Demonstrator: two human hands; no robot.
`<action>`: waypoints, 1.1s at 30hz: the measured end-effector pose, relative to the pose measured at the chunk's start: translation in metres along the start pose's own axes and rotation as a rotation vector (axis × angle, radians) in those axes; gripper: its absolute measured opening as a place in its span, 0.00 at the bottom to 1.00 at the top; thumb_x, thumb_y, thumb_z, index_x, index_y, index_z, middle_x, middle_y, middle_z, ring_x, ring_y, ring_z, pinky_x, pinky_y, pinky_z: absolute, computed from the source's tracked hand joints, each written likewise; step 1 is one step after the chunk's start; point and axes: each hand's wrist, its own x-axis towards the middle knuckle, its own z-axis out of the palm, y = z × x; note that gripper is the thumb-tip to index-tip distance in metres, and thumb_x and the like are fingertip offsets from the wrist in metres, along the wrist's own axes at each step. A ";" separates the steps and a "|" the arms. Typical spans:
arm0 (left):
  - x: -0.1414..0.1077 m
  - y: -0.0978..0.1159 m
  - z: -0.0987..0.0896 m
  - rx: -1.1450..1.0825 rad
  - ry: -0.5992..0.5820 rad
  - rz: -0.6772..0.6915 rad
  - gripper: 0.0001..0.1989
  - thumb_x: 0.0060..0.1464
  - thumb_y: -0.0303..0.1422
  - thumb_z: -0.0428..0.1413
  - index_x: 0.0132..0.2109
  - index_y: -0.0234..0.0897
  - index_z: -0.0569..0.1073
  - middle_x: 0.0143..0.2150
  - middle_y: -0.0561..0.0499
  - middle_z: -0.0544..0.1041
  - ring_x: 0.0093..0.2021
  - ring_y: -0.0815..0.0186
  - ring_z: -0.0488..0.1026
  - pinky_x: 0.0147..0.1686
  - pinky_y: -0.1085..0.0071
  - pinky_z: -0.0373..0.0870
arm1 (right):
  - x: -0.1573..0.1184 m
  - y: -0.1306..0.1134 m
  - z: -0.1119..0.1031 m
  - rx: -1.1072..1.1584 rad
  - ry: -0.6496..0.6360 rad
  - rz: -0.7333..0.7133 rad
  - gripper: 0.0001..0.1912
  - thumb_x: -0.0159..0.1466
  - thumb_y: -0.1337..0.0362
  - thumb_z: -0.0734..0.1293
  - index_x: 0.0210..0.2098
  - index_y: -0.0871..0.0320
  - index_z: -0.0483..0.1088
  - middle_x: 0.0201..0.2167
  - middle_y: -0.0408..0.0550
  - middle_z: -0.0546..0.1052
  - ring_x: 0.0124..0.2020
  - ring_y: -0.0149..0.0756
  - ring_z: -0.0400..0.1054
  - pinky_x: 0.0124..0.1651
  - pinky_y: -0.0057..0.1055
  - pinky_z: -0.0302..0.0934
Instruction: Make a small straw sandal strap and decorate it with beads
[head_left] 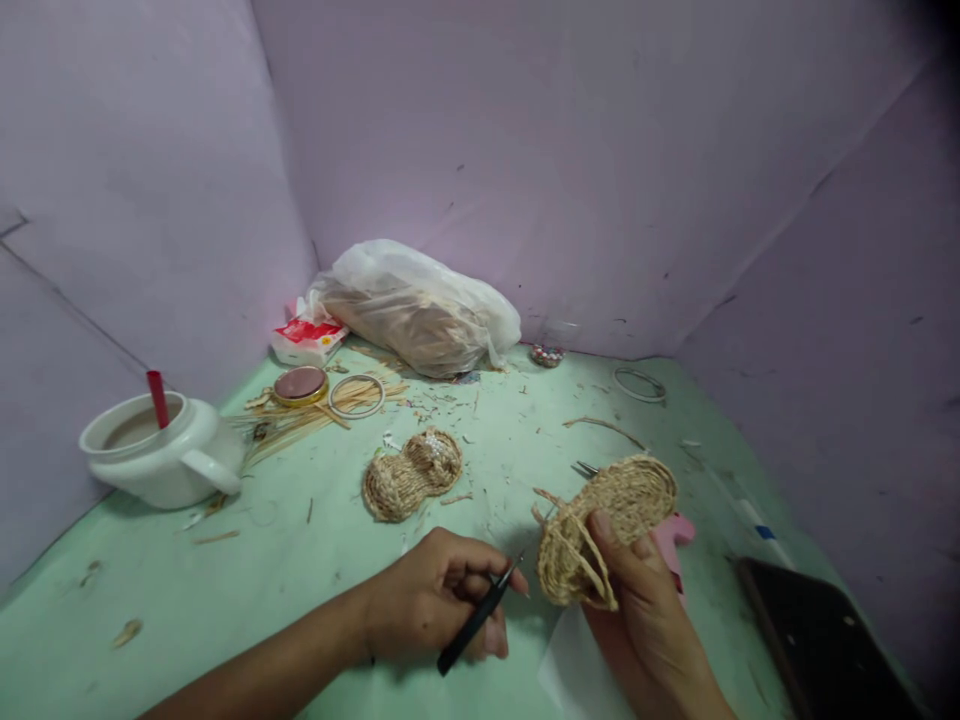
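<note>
My left hand [442, 595] is closed around black tweezers [480, 615] with a fine metal tip, which points up and right toward a woven straw slipper [630, 500]. My right hand [637, 600] grips that slipper, thumb on its top face and fingers beneath. Loose straw strands cross the slipper's near end, and a short end sticks out at its left. A second woven straw slipper [401, 485], with pale beads on its upper part, lies on the table beyond my left hand. Partly hidden behind the held slipper are a metal tool tip [585, 468] and a pink object [677, 532].
A white pot [202, 470] with a red stick stands at left. Behind are a filled plastic bag [420, 310], a red-and-white packet [307, 343], straw strands [292, 430], a round tin [300, 385] and rings [357, 397]. A dark flat device [825, 640] lies at right.
</note>
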 end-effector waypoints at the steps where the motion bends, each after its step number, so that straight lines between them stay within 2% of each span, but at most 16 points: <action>1: 0.000 -0.001 0.000 0.009 -0.001 0.003 0.23 0.33 0.35 0.62 0.40 0.31 0.71 0.27 0.50 0.74 0.22 0.72 0.65 0.21 0.76 0.60 | 0.000 0.001 0.001 0.007 0.003 -0.011 0.14 0.49 0.63 0.75 0.35 0.57 0.73 0.27 0.45 0.79 0.22 0.32 0.72 0.27 0.28 0.68; 6: 0.001 -0.007 0.000 0.134 0.037 0.109 0.20 0.39 0.32 0.59 0.43 0.31 0.71 0.26 0.53 0.72 0.23 0.73 0.62 0.24 0.76 0.59 | 0.000 0.004 0.005 0.052 0.058 -0.036 0.17 0.47 0.62 0.76 0.36 0.55 0.73 0.29 0.43 0.80 0.26 0.34 0.74 0.27 0.26 0.68; 9: -0.003 -0.004 0.001 0.252 0.035 0.144 0.18 0.43 0.30 0.57 0.44 0.33 0.72 0.28 0.53 0.71 0.26 0.72 0.62 0.24 0.77 0.57 | 0.001 0.002 0.007 0.067 0.070 -0.016 0.17 0.44 0.62 0.77 0.34 0.56 0.74 0.27 0.44 0.80 0.26 0.34 0.74 0.25 0.25 0.67; 12: -0.008 0.005 -0.003 0.370 0.028 0.141 0.13 0.45 0.31 0.55 0.41 0.32 0.73 0.29 0.53 0.72 0.26 0.72 0.61 0.24 0.77 0.56 | 0.001 -0.004 0.007 0.083 0.091 -0.048 0.19 0.42 0.63 0.77 0.35 0.55 0.74 0.27 0.43 0.80 0.25 0.33 0.74 0.27 0.25 0.68; 15: -0.012 0.017 -0.012 0.388 0.099 0.129 0.16 0.43 0.32 0.55 0.41 0.32 0.73 0.27 0.54 0.70 0.24 0.73 0.60 0.22 0.77 0.53 | 0.002 -0.012 0.005 0.055 0.088 -0.097 0.21 0.42 0.62 0.78 0.35 0.55 0.74 0.24 0.41 0.79 0.22 0.31 0.72 0.26 0.25 0.67; 19: -0.019 0.033 -0.020 0.446 0.099 0.056 0.18 0.39 0.30 0.53 0.42 0.32 0.72 0.24 0.55 0.68 0.24 0.71 0.62 0.24 0.76 0.57 | 0.002 -0.023 0.001 -0.042 0.089 -0.165 0.19 0.41 0.61 0.78 0.31 0.58 0.73 0.23 0.44 0.78 0.21 0.33 0.71 0.26 0.29 0.67; 22: -0.025 0.042 -0.016 0.540 0.113 0.069 0.17 0.40 0.29 0.52 0.40 0.34 0.73 0.25 0.55 0.69 0.24 0.71 0.62 0.24 0.76 0.57 | 0.001 -0.026 -0.001 -0.078 0.109 -0.205 0.20 0.38 0.61 0.79 0.30 0.59 0.73 0.24 0.44 0.78 0.23 0.35 0.71 0.30 0.33 0.68; 25: -0.028 0.045 -0.009 0.608 0.075 0.099 0.11 0.41 0.28 0.51 0.34 0.35 0.73 0.23 0.56 0.68 0.24 0.71 0.62 0.23 0.77 0.55 | 0.001 -0.022 -0.004 -0.089 0.106 -0.224 0.20 0.37 0.63 0.79 0.30 0.58 0.73 0.24 0.43 0.78 0.25 0.36 0.71 0.34 0.34 0.68; 29: -0.027 0.043 -0.002 0.609 0.039 0.095 0.05 0.40 0.25 0.50 0.27 0.35 0.69 0.20 0.58 0.63 0.22 0.74 0.58 0.21 0.78 0.52 | 0.000 -0.012 -0.009 -0.105 0.038 -0.244 0.21 0.41 0.65 0.78 0.35 0.55 0.72 0.26 0.41 0.78 0.28 0.36 0.72 0.35 0.32 0.68; 33: -0.023 0.041 0.000 0.487 -0.017 0.103 0.04 0.40 0.24 0.51 0.27 0.34 0.69 0.19 0.60 0.60 0.21 0.75 0.56 0.20 0.78 0.50 | -0.007 -0.005 -0.005 -0.143 -0.030 -0.194 0.15 0.45 0.63 0.76 0.31 0.57 0.73 0.25 0.42 0.78 0.26 0.35 0.71 0.34 0.33 0.68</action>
